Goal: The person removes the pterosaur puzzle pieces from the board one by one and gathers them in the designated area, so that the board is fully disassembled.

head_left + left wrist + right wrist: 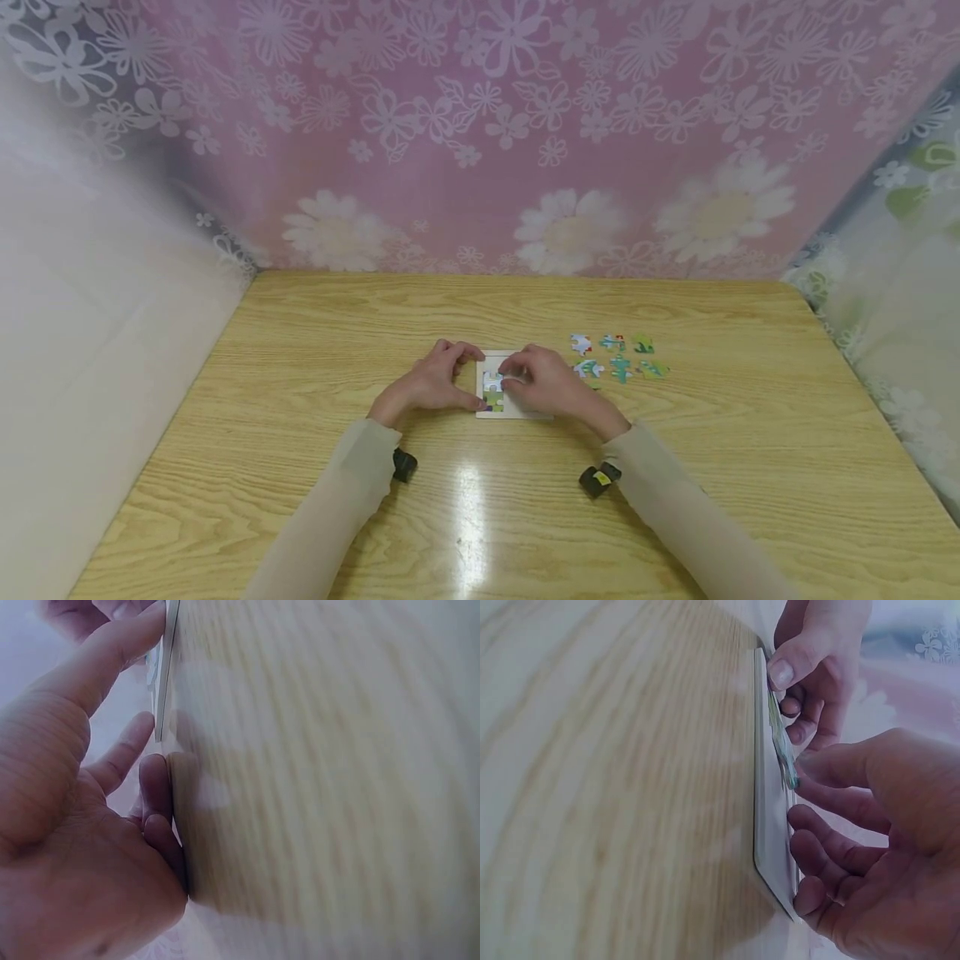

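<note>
A small white puzzle tray (517, 408) lies on the table, with several joined puzzle pieces (493, 400) along its left side. My left hand (431, 382) holds the tray's left side, its thumb at the near corner and its fingers at the far one. Over the tray, my right hand (553, 383) pinches a puzzle piece (790, 777) between thumb and forefinger, at the edge of the joined pieces. Its picture is mostly hidden by the fingers. The other right fingers rest on the tray in the right wrist view.
Several loose puzzle pieces (620, 367) lie in two rough rows right of the tray, close to my right hand. The wooden table (300, 333) ends at a pink flowered curtain (450, 200) at the back. Pale curtains hang at both sides.
</note>
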A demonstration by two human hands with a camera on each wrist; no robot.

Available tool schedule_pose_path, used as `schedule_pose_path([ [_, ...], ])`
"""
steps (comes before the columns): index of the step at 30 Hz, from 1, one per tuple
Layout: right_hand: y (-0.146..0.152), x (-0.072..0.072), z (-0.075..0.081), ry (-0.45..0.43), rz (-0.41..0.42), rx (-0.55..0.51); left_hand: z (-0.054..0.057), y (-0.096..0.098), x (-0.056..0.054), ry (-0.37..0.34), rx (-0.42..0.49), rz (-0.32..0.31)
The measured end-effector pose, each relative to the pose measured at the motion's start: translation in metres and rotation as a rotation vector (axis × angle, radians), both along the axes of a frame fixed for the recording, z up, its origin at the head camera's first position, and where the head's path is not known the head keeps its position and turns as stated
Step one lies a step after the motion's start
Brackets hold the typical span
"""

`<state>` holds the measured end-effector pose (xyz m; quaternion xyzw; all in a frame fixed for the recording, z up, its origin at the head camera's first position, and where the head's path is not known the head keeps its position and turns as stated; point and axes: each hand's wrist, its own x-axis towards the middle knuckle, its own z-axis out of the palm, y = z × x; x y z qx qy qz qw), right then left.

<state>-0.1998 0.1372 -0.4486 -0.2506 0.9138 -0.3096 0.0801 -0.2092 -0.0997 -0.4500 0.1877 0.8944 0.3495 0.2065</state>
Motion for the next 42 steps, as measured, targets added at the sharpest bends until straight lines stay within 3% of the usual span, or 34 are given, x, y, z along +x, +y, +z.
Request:
schedule_pose_path([
  [14, -0.007, -0.006, -0.001, -0.073, -0.027, -0.034, 0.002, -0.001, -0.002, -0.03, 0.009, -0.01],
  [25, -0.008, -0.008, 0.001, -0.142, -0.053, -0.084, 0.005, 0.009, -0.002, 0.009, -0.094, 0.036],
  [42, -0.015, -0.012, 0.001, -0.152, -0.129, -0.022, 0.008, 0.013, 0.0, -0.023, -0.119, 0.082],
])
